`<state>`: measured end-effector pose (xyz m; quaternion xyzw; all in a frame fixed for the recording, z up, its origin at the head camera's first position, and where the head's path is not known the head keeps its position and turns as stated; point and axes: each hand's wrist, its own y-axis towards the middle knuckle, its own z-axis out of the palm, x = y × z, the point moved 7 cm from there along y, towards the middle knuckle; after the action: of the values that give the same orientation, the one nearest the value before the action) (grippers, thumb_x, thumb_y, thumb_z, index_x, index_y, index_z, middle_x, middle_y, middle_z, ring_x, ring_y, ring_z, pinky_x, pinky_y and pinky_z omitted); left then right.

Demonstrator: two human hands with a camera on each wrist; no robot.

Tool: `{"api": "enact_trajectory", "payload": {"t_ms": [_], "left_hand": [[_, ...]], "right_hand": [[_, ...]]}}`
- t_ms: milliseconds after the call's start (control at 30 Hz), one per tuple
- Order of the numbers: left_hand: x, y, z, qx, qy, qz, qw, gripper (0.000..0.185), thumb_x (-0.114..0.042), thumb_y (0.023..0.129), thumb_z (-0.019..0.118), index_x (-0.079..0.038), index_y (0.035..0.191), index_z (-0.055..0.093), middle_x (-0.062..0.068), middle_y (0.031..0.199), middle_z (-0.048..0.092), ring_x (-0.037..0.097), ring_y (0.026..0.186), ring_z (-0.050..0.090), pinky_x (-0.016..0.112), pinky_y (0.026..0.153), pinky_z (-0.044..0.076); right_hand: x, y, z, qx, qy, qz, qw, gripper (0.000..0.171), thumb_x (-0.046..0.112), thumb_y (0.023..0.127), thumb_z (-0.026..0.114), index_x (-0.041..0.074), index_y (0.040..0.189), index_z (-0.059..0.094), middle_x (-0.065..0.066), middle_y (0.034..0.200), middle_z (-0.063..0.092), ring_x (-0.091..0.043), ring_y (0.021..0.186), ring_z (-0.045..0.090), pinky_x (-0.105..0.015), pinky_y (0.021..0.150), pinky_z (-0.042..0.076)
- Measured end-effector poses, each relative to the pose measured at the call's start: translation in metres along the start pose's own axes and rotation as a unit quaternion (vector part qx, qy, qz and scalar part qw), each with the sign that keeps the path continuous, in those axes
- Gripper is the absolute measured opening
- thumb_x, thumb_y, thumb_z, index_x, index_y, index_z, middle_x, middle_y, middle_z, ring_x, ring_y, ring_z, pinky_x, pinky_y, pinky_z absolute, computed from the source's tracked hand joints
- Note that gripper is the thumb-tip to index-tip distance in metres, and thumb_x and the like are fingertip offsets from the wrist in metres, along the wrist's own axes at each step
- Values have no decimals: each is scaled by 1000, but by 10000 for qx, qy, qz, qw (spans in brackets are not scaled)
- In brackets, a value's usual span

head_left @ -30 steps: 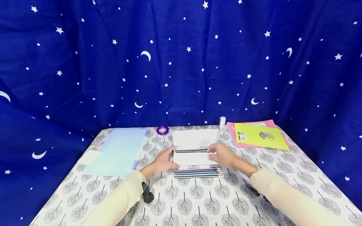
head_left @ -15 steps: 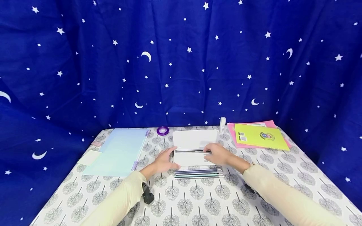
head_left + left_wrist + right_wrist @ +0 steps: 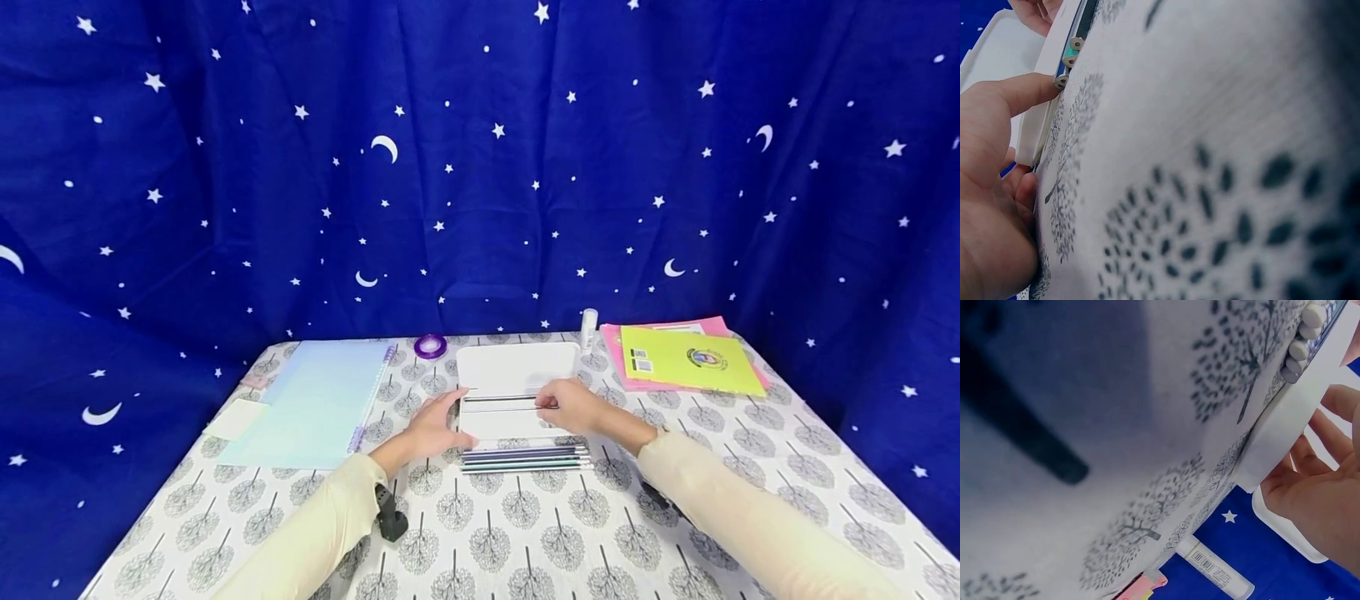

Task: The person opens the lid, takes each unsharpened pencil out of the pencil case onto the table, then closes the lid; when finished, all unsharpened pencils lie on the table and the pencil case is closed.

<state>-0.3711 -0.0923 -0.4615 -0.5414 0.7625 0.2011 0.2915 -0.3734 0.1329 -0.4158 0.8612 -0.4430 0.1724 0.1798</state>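
Note:
An open white pencil case (image 3: 495,423) lies in the middle of the table, its lid (image 3: 517,369) tipped back. My left hand (image 3: 432,427) grips its left end, thumb at the near side and fingers at the far side. Dark pencils (image 3: 495,398) lie along the far side inside the case. Over the case my right hand (image 3: 573,407) pinches a thin pencil (image 3: 498,410), held apart from those. In the right wrist view the case wall (image 3: 1291,425) hides the fingertips. Several more pencils (image 3: 525,460) lie in a row just in front of the case.
A light-blue spiral notebook (image 3: 315,408) and a pale square pad (image 3: 236,418) lie at left. Purple tape (image 3: 431,347) sits behind. At back right are a white glue stick (image 3: 588,330), a yellow booklet (image 3: 675,358) and pink ones (image 3: 716,327). Behind hangs a blue starry curtain (image 3: 480,167).
My right hand has moved a little left over the case. One pencil has come away from the others inside, toward the near side. My left hand stays on the case.

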Motion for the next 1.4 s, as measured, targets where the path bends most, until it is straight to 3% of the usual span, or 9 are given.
{"api": "enact_trajectory", "payload": {"t_ms": [600,1067,1400], "left_hand": [[-1,-1,-1,14,-68,69,10000,99,-38,73,85,-25,155,32,5,159,33,34,142,31,67,112,24],[-3,-2,-2,27,-41,79,10000,99,-37,73,85,-25,156,32,4,158,35,33,140,34,65,112,26],[-3,-1,-3,18,97,84,9999,98,-40,73,84,-24,155,32,5,158,34,33,140,33,65,113,24]], "right_hand": [[0,5,0,230,-16,-5,9997,12,8,91,62,5,90,74,9,68,61,-8,68,54,-36,75,53],[-5,4,0,51,614,200,9979,6,2,88,68,1,93,69,-3,85,69,-14,78,62,-33,78,57],[5,-6,-14,-349,447,-335,9978,4,1,84,71,3,88,70,2,80,69,-8,71,59,-27,69,54]]}}
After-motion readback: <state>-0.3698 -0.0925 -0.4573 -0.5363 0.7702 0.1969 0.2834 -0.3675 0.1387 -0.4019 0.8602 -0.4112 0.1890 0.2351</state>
